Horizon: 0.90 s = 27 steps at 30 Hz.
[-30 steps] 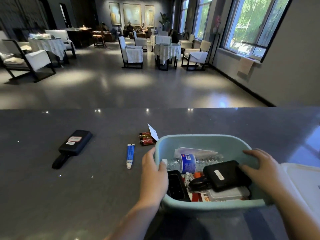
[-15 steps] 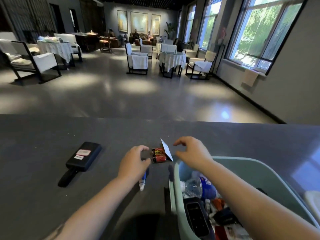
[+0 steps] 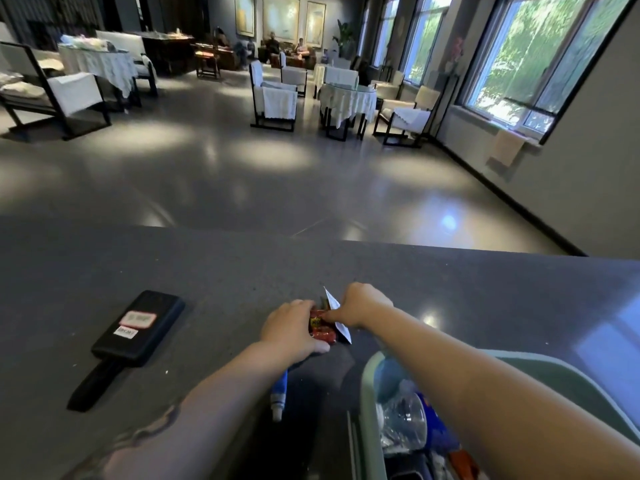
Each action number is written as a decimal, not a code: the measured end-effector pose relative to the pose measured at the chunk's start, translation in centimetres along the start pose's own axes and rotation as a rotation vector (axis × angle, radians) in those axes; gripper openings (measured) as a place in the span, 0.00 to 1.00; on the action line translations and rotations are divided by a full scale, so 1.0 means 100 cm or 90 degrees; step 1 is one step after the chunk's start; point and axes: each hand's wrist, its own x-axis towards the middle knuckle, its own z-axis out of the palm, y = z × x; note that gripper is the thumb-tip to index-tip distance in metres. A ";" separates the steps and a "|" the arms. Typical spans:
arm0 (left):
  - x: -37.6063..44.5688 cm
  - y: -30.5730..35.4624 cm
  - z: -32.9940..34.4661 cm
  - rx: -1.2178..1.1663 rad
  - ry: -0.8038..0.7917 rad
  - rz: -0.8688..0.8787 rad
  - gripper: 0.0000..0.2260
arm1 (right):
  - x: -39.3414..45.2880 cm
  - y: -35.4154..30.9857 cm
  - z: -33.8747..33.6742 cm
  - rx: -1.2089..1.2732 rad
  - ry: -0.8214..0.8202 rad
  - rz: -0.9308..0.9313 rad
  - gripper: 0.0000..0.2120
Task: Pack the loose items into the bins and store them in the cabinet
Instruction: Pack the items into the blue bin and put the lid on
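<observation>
Both hands' fingers (image 3: 325,318) touch the red packet (image 3: 322,329).

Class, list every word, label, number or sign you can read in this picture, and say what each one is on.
Red packet between the hands: yellow letters, possibly "HO", partly covered.
Black case: two stickers, too blurred to read.
Blue tube: no readable print.
Bottle in the green bin: blue label, unreadable.
White card: blank side showing.

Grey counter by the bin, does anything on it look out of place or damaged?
Nothing looks damaged or spilled. The black pouch with white labels and blue-and-white tube lie loose on the grey counter, outside the pale green plastic bin.
</observation>
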 end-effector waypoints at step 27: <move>-0.185 0.101 -0.060 -0.307 0.249 0.016 0.26 | -0.199 0.124 0.016 0.448 0.017 -0.014 0.13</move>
